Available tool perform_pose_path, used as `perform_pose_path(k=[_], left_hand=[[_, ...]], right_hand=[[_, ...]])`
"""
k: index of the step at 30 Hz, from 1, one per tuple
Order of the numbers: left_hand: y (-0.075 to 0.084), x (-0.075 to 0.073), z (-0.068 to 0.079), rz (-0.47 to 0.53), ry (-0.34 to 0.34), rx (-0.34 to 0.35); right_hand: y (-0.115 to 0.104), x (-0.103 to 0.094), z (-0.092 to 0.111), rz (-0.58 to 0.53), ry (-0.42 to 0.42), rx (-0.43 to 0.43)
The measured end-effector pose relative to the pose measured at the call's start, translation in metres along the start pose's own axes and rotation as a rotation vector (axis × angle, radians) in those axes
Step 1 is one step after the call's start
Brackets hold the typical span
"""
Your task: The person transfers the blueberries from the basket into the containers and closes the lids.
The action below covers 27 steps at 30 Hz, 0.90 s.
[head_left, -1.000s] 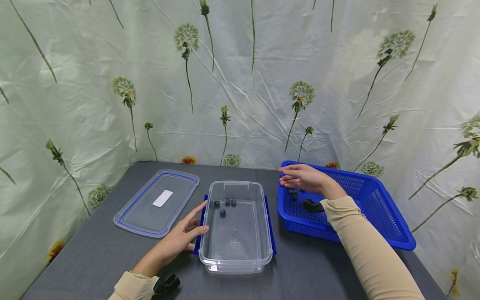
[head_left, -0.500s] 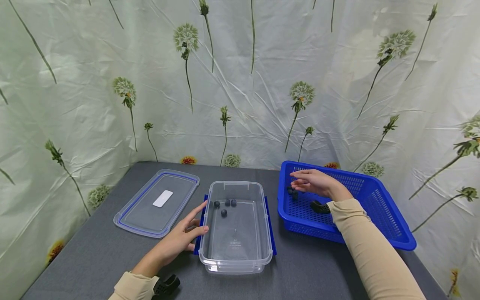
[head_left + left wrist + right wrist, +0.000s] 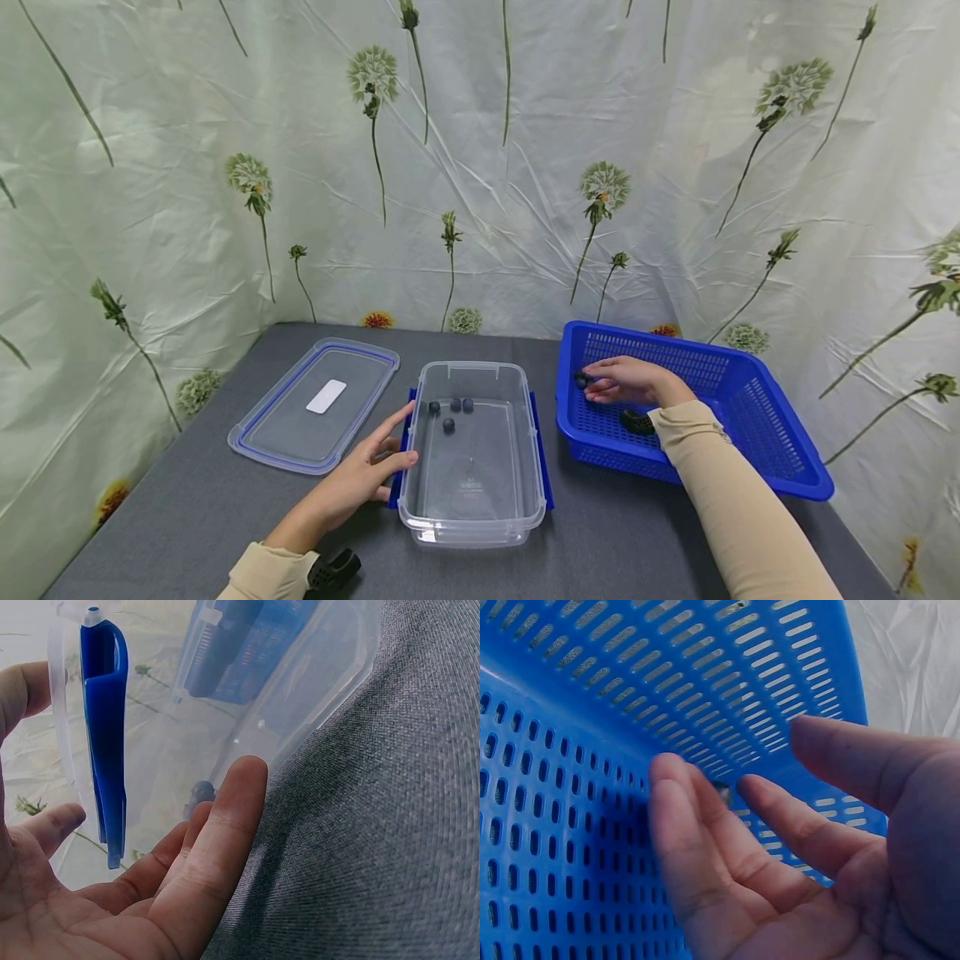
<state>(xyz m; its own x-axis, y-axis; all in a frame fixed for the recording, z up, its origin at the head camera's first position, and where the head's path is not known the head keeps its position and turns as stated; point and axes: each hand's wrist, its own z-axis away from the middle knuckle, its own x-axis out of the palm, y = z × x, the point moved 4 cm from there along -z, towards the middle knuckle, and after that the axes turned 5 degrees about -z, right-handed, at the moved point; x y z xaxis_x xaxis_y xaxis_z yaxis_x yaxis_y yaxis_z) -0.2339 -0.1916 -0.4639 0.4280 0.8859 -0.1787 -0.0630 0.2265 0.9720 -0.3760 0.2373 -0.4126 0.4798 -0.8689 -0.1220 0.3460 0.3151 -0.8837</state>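
Observation:
Several blueberries (image 3: pixel 448 426) lie toward the far left of a clear plastic container (image 3: pixel 472 467). My left hand (image 3: pixel 360 479) rests along that container's left side, its thumb at the rim and its fingers spread around the blue side latch (image 3: pixel 103 742). Inside a blue slotted basket (image 3: pixel 750 425), my right hand (image 3: pixel 630 381) reaches low at the left end. Dark blueberries (image 3: pixel 582 379) sit right at its fingertips there, partly hidden by the fingers. In the right wrist view the thumb stands apart from the fingers, and a small dark berry (image 3: pixel 721 791) shows behind them.
The container's clear lid (image 3: pixel 322 408), edged with a blue seal and bearing a white label, lies flat on the grey tabletop (image 3: pixel 172 508) to the left. A flower-printed curtain (image 3: pixel 495 167) hangs behind and around the table.
My right hand has moved from above the basket's left rim down into the basket, to the blueberries. The left hand has stayed at the container.

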Motion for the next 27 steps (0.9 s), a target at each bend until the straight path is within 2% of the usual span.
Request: perform_pose_path(k=[5,17,27], left_hand=[[-0.0008,0.0001,-0.0002,-0.003,0.006,-0.004],[0.0001,0.0002,-0.0005,0.005,0.009,-0.009],[-0.0004,0.0002,-0.0007,-0.004,0.011,-0.005]], right_hand=[[0.0026,0.0026,-0.0013,0.052,-0.030,0.040],[0.0019,0.0072,0.0022,0.061,-0.072,0.097],[0.0042,0.0039,0.0028,0.116,-0.023,0.133]])
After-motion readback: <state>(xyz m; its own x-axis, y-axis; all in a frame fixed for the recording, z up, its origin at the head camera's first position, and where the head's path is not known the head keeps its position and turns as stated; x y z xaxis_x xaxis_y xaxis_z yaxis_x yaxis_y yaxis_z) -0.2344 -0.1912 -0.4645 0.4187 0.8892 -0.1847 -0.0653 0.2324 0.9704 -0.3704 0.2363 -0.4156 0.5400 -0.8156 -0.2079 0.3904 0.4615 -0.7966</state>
